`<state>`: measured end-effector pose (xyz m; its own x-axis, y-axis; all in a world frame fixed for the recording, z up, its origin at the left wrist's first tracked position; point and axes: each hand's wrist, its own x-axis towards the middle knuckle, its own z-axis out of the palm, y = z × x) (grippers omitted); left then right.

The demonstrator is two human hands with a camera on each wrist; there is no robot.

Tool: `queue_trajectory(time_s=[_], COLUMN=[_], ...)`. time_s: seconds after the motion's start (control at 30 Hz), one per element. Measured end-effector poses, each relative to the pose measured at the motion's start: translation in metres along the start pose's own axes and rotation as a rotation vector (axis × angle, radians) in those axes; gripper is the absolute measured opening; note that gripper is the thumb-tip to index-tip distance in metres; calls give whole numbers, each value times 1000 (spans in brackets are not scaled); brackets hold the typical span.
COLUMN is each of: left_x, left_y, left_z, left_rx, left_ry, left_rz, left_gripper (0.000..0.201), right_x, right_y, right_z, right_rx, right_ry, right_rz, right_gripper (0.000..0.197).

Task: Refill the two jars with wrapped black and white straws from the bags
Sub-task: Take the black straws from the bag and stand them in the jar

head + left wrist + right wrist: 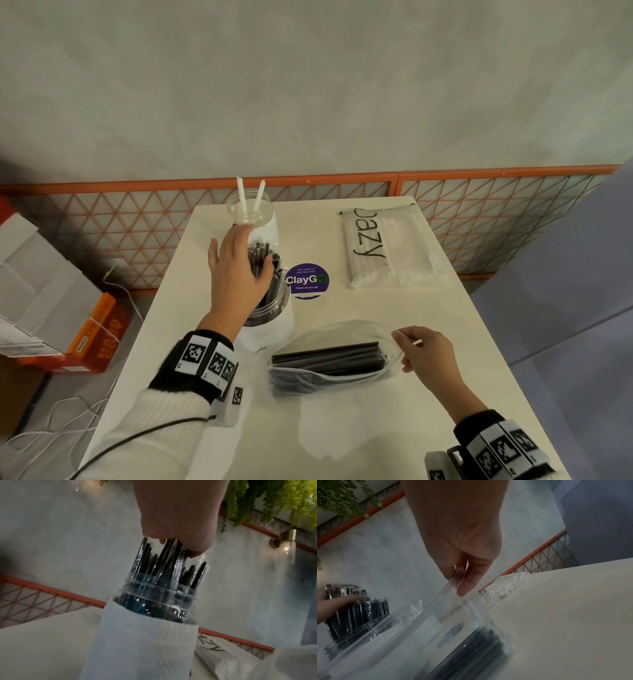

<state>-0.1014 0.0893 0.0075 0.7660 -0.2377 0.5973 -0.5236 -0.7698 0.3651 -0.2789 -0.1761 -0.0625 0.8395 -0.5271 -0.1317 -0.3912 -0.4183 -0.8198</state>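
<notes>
On the white table (376,428) a clear jar (274,308) in a white paper sleeve stands packed with wrapped black straws (265,253). My left hand (239,270) lies over their tops with the thumb spread away; in the left wrist view its fingers (197,550) touch the straw ends (164,561) above the jar's neck (159,593). A clear bag of black straws (329,359) lies in front. My right hand (411,346) pinches its open edge (459,580) and holds it up. A second jar (250,209) behind holds two white straws (241,195). A bag of white straws (387,246) lies at the back right.
A round purple sticker (307,281) sits on the table between the jar and the white bag. An orange wire grid panel (479,212) runs behind the table. Cardboard boxes (51,291) and loose cables lie on the floor to the left.
</notes>
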Motion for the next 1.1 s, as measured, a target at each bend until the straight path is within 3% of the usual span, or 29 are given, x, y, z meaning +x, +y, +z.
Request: queue_trajectory(time_s=[0.07,0.13,0.2,0.47,0.63,0.73,0.83,0.87,0.93,1.0,1.1], left_x=[9,17,20,-5,-10,-14,-22,-28,-45,-67,-92], left_y=[5,8,4,-24,-16,-2,27,38,55,64,73], left_z=[-7,-8,-5,6,9,6,4,6,20,43,72], left_rx=[-40,16,67,213,308,265,9,-76,-198,-208,-191], left_ry=[-6,-58,-130,-251,-337,-201,72,98,-15,-189,-613], left_rz=[104,217,236,243,172,260,469,540,679,731,527], left_gripper=[56,38,24,51,63,54,30,23,16,14,21], right_x=[1,2,2,4,4,3,1,1,-1,-2,-4], right_y=[0,-1,-1,-3,-2,-3,-4,-4,-4,-4,-3], right_z=[0,1,1,0,0,-2,-3,-3,-3,-3,-5], right_rx=[2,9,10,3,23,35,36,44,54,53,59], right_ry=[-1,-2,-5,-15,-9,-9,-11,-10,-12,-11,-5], right_rz=[-5,-4,-6,-12,-7,4,3,3,1,1,13], right_gripper=[9,10,10,8,12,10,11,13,16,15,9])
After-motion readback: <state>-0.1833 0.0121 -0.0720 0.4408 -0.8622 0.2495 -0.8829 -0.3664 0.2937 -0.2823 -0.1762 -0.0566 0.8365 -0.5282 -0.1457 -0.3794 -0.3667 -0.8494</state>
